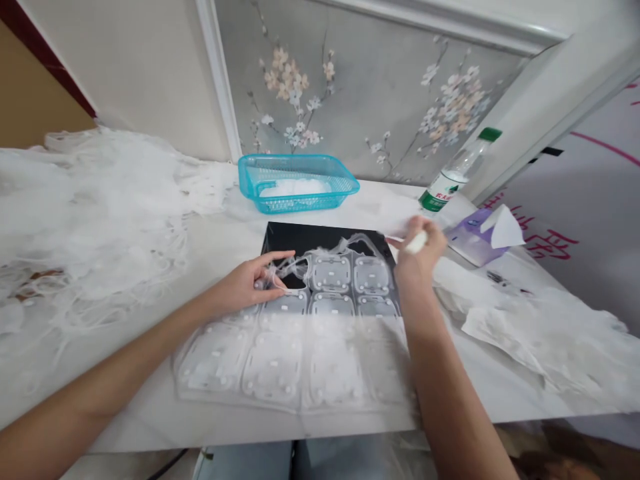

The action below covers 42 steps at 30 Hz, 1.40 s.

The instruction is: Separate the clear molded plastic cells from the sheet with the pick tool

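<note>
The person works over a clear moulded sheet [334,363] laid at the middle of the white-covered table [150,427], its lower part reaching toward the near edge and its upper part lying over a black board [300,233]. Rows of rounded panels show in it, with 1 dark opening at the upper left and a loose strip [359,237] arching along the top.

The left hand [247,283] rests at that opening with thumb and forefinger parted, 1 on either side of some slack strands; whether the curled fingers pinch anything cannot be told. The right hand [423,250] is closed around a small white object [416,241], too blurred to identify, just beside the board's far right corner.

To handle this well, the left hand would best press the sheet flat close to wherever the right is busy, since thin plastic likely buckles or slides when pulled. Loose strands are better kept off the panels and out of the fingers, and any pull is better kept low and steady so that neighbouring panels do not bend. The slack along the top deserves most care, as it could snag.

The blue basket [300,203] stands near the far edge, and a heap of white strands [100,213] covers the table's left end.
</note>
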### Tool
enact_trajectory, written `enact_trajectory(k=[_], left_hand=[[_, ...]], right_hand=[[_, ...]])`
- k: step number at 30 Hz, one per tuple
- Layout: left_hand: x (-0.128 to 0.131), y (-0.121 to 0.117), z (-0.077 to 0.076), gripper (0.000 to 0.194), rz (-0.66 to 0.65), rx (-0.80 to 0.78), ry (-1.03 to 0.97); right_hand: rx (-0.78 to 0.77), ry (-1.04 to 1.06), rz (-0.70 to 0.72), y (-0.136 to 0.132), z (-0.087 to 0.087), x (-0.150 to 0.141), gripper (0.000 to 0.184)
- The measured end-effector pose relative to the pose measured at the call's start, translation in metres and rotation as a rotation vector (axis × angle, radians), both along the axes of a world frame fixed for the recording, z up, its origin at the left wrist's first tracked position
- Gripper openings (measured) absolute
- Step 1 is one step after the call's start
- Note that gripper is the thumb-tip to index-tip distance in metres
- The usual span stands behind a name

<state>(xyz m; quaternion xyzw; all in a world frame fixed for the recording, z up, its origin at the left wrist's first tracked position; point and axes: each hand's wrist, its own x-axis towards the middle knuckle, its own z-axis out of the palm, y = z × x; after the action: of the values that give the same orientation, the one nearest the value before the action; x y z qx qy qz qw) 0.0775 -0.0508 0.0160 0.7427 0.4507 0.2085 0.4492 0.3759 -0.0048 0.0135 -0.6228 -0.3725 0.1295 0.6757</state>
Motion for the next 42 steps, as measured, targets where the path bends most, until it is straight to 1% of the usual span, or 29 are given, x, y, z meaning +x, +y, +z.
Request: enact_trajectory(k=[1,2,3,4,5,7,8,11,12,13,14,16,17,21,22,25,27,30,33,35,36,38,40,42], left_hand=[[0.0,0.001,-0.001,0.06,-0.009,0.002,0.012],[0.0,0.001,-0.002,0.053,-0.017,0.005,0.026],[-0.001,0.002,-0.003,0.047,-0.021,0.01,0.039],[-0.001,0.002,-0.004,0.042,-0.023,0.016,0.047],[-0.001,0.002,-0.005,0.039,-0.02,0.02,0.051],[-0.001,0.002,-0.005,0.038,-0.012,0.024,0.051],[-0.001,0.003,-0.006,0.038,-0.008,0.025,0.049],[-0.002,0.004,-0.006,0.037,-0.007,0.026,0.05],[-0.002,0.004,-0.006,0.037,-0.01,0.028,0.053],[-0.002,0.004,-0.006,0.037,-0.012,0.032,0.056],[-0.002,0.005,-0.006,0.037,-0.012,0.036,0.06],[-0.001,0.005,-0.005,0.037,-0.005,0.046,0.068],[-0.001,0.005,-0.005,0.037,-0.002,0.049,0.07],[-0.002,0.005,-0.002,0.033,-0.018,0.081,0.061],[-0.003,0.005,-0.001,0.031,-0.023,0.1,0.061],[-0.006,0.007,0.003,0.03,-0.023,0.139,0.081],[-0.01,0.009,0.006,0.03,-0.031,0.131,0.084],[-0.018,0.014,0.012,0.027,-0.058,0.1,0.078],[-0.032,0.021,0.017,0.027,-0.053,0.1,0.124],[-0.04,0.025,0.021,0.03,-0.013,0.128,0.249],[-0.044,0.026,0.023,0.032,0.045,0.149,0.346],[-0.046,0.025,0.026,0.038,0.214,0.236,0.562],[-0.043,0.022,0.03,0.043,0.376,0.415,0.717],[-0.035,0.015,0.032,0.044,0.46,0.62,0.75]], right_hand=[[0.041,0.056,-0.136,0.0,0.0,0.01,0.032],[0.066,0.078,-0.235,-0.001,0.001,0.018,0.03],[0.079,0.081,-0.297,-0.002,0.002,0.024,0.029],[0.084,0.074,-0.323,-0.004,0.003,0.028,0.029],[0.087,0.06,-0.316,-0.005,0.004,0.029,0.03],[0.093,-0.016,-0.248,-0.008,0.006,0.02,0.032],[0.091,-0.087,-0.202,-0.008,0.006,0.011,0.033],[0.061,-0.452,-0.163,-0.003,-0.002,-0.023,0.036],[0.043,-0.585,-0.095,-0.001,-0.006,-0.034,0.036],[0.006,-0.739,0.059,0.001,-0.012,-0.044,0.036],[-0.039,-0.884,0.249,0.003,-0.016,-0.052,0.033],[-0.069,-1.022,0.466,0.003,-0.022,-0.06,0.028],[-0.078,-1.054,0.522,0.002,-0.023,-0.061,0.028],[-0.125,-0.975,0.533,-0.006,-0.015,-0.047,0.034],[-0.152,-0.963,0.554,-0.007,-0.013,-0.042,0.034],[-0.289,-1.008,0.696,-0.009,-0.012,-0.029,0.033],[-0.374,-1.023,0.761,-0.008,-0.013,-0.024,0.026],[-0.408,-1.029,0.769,-0.009,-0.011,-0.021,0.018],[-0.429,-1.067,0.729,-0.01,-0.008,-0.021,0.027],[-0.491,-1.081,0.67,-0.011,-0.006,-0.022,0.033],[-0.53,-1.081,0.64,-0.011,-0.006,-0.022,0.034],[-0.581,-1.069,0.601,-0.012,-0.006,-0.022,0.034],[-0.578,-1.053,0.588,-0.012,-0.007,-0.023,0.027],[-0.53,-1.049,0.576,-0.012,-0.007,-0.024,0.019]])
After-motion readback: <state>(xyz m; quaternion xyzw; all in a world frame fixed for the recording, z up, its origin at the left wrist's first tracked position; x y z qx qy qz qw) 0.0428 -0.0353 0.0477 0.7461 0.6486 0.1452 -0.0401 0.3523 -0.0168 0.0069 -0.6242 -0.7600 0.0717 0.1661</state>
